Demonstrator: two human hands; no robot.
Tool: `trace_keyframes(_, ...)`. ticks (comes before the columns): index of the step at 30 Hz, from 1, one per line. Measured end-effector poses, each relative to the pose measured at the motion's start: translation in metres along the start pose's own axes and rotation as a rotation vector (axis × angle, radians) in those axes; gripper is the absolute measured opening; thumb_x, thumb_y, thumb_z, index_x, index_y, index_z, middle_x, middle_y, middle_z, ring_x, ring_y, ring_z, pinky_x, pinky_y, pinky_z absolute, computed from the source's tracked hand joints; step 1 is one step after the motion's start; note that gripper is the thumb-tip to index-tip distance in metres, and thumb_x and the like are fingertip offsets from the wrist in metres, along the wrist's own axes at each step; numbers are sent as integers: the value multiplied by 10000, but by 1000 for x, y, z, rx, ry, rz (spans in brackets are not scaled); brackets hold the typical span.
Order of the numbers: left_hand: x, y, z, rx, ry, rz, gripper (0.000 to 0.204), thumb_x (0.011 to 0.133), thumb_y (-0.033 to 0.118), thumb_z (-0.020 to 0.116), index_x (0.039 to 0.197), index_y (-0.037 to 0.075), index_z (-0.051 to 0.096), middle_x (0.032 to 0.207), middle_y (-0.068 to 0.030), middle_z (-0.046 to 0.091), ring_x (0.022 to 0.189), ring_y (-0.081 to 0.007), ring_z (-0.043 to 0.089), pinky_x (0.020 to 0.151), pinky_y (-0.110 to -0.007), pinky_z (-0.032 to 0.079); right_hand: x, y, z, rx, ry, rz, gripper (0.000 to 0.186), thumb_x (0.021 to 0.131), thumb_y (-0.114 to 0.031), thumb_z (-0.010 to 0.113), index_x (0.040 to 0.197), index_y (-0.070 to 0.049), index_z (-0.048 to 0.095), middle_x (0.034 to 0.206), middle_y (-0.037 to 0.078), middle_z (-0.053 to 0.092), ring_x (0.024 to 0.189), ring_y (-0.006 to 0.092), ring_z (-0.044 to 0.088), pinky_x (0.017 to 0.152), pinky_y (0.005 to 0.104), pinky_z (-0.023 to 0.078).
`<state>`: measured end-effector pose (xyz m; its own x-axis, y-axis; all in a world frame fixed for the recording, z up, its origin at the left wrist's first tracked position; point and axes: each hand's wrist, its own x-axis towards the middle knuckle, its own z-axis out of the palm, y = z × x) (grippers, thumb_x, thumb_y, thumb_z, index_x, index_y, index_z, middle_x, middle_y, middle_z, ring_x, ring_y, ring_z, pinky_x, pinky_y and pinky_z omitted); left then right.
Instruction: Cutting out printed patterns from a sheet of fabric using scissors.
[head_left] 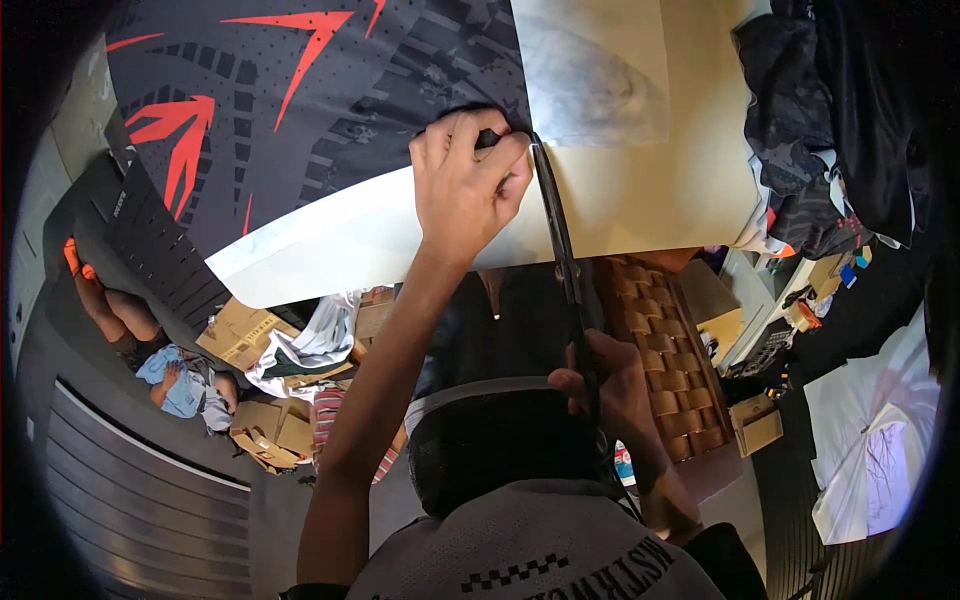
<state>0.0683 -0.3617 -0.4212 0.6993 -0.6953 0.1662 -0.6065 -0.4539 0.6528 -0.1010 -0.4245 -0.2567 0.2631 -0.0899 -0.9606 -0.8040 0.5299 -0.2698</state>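
Observation:
My left hand [470, 180] is closed at the edge of black printed fabric [300, 110] with red angular shapes, its fingers curled around something dark that I cannot make out. White sheet material [290, 255] shows below the fabric. My right hand [610, 370], low at the table's front, grips long black scissors [560, 240]; their blades point up beside my left fingertips at the fabric's right edge. A translucent white sheet [590, 70] lies on the cream table surface [660, 200] to the right of the blades.
Dark fabric pieces [820, 130] are piled at the table's right. A woven brown basket [660, 360] stands below, near my right arm. Cardboard boxes [270, 430] and bags are under the left side. A person [185, 385] with orange footwear is at the left. White sheets [865, 440] are at lower right.

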Motion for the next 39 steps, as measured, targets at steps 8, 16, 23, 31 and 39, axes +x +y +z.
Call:
trace_keyframes(8,2,1,-4,-8,-17,-6,112,697,91,639,795,139,612,1000,32,555,908,-194,495,804,-319,348,2,1,4,6,1,-96,307,755,-235,779,748,-58,528,551,-10,477,438,88,453,452,227,357)
trace_keyframes(16,0,-4,-5,-2,-26,6,118,706,102,651,818,137,638,1001,18,560,892,-194,484,795,-315,348,-1,-3,13,55,36,-22,277,751,-197,765,767,-51,530,556,-4,490,420,89,454,440,225,370)
trace_keyframes(23,0,-3,-5,-10,-30,2,106,716,109,623,818,135,614,1017,9,539,936,-199,494,814,-323,350,3,4,17,15,51,-4,250,747,-168,746,776,-46,530,562,3,497,416,94,456,434,234,380)
trace_keyframes(31,-1,0,-7,4,-36,9,111,719,100,644,825,129,625,1015,8,551,924,-199,497,812,-317,353,-1,11,22,56,75,-58,226,763,-157,727,785,-36,537,562,12,499,419,101,458,436,237,382)
trace_keyframes(39,5,2,-11,0,-23,20,104,719,87,664,812,121,632,986,9,560,889,-200,495,806,-308,354,5,21,29,59,95,-168,211,785,-152,707,785,-19,543,563,24,506,419,106,454,449,243,389)
